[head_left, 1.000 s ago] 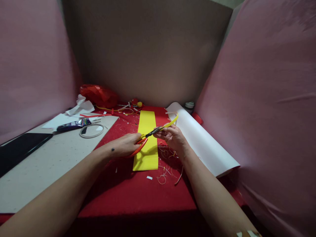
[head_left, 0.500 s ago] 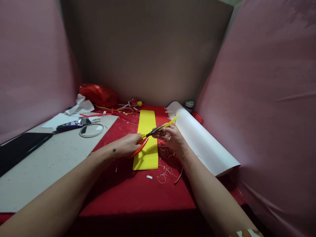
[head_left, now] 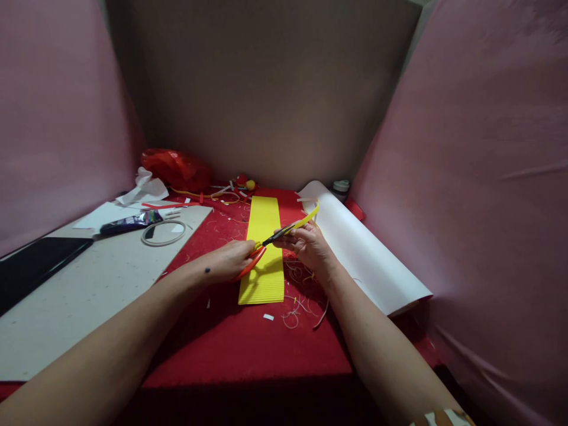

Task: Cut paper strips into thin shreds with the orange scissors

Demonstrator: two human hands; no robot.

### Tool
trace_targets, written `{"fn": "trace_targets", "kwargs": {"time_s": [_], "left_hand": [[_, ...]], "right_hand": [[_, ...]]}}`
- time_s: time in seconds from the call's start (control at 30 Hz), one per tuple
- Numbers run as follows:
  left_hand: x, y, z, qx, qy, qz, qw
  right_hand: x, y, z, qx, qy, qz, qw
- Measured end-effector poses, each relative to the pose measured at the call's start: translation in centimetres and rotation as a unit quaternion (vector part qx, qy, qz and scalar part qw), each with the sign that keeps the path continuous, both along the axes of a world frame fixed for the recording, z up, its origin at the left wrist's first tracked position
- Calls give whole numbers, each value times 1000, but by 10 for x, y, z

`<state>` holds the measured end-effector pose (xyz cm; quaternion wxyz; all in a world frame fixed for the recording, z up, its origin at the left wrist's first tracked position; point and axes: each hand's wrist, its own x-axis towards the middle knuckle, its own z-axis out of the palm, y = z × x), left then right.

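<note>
My left hand [head_left: 235,259] is closed round the orange handles of a pair of scissors [head_left: 254,264]. The dark blades point up and right, lying along a narrow yellow corrugated strip [head_left: 310,216]. My right hand [head_left: 307,242] pinches this strip near the blades, and its far end curves up past the fingers. Whether the blades are parted cannot be made out. Below both hands a long yellow corrugated sheet [head_left: 265,216] lies on the red cloth [head_left: 248,349], partly hidden by the scissors and my left hand.
At right lies a large curled white sheet [head_left: 355,248], with a lidded jar [head_left: 341,188] behind it. On the left a pale board [head_left: 80,307] bears a black flat object [head_left: 39,266], a dark tube [head_left: 131,223] and a ring [head_left: 163,242]. Thread scraps and a red bag [head_left: 177,168] lie around.
</note>
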<state>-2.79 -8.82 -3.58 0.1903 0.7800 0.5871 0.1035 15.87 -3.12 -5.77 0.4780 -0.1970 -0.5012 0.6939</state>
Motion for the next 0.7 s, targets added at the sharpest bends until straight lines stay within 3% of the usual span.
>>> {"fn": "trace_targets", "kwargs": {"time_s": [0.4, 0.63, 0.7], "left_hand": [[-1, 0, 2, -26, 14, 3, 1000], [-2, -3, 0, -167, -82, 31, 982], [-2, -1, -4, -161, -125, 39, 978]], "right_hand": [[-1, -1, 0, -1, -3, -3, 1000], [-1, 0, 1, -16, -1, -18, 1000], [-2, 0, 0, -18, -5, -24, 1000]]}}
